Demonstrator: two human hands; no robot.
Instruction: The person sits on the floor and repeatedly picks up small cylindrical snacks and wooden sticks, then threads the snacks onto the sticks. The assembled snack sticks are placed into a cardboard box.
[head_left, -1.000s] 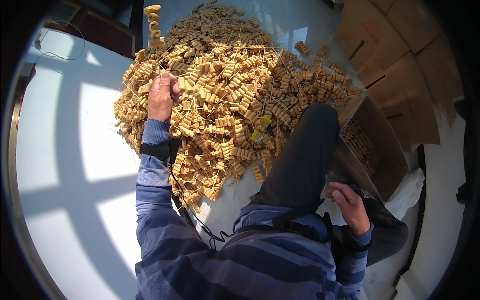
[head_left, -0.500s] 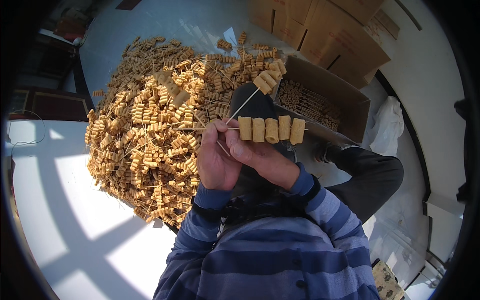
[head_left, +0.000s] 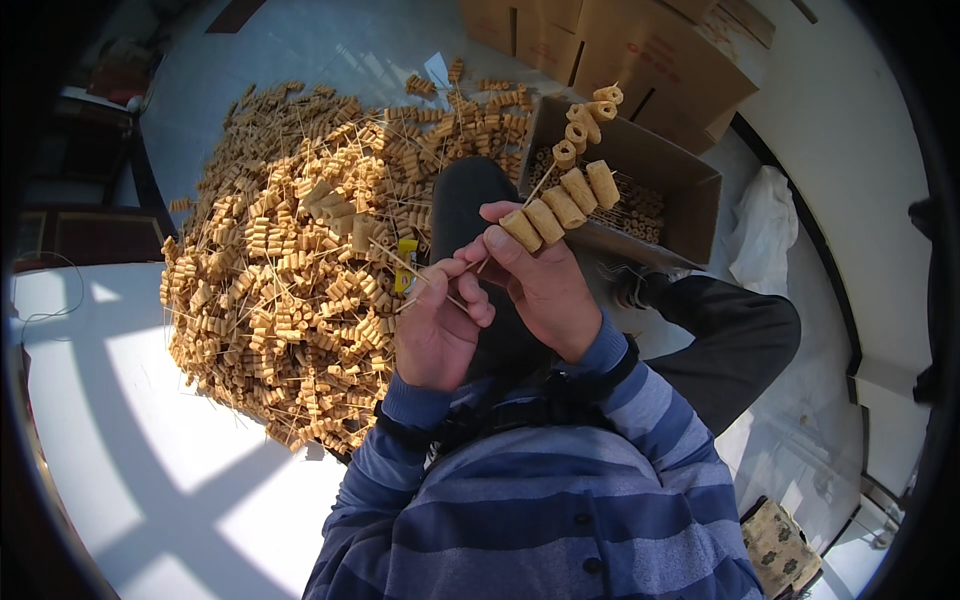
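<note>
Tan skewers [head_left: 563, 207]; left hand [head_left: 440, 330], grip clamped on one; right hand [head_left: 550, 300], on two

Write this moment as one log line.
Left hand: thin wooden skewer; right hand: skewered tan hollow cylinders; nearby: open brown cardboard box

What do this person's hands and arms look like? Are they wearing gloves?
No gloves: both the left hand and the right hand are bare. The arms are covered by long sleeves with broad stripes in lighter and darker blue, ending in plain blue cuffs. A black band wraps each sleeve just behind the cuff.
</note>
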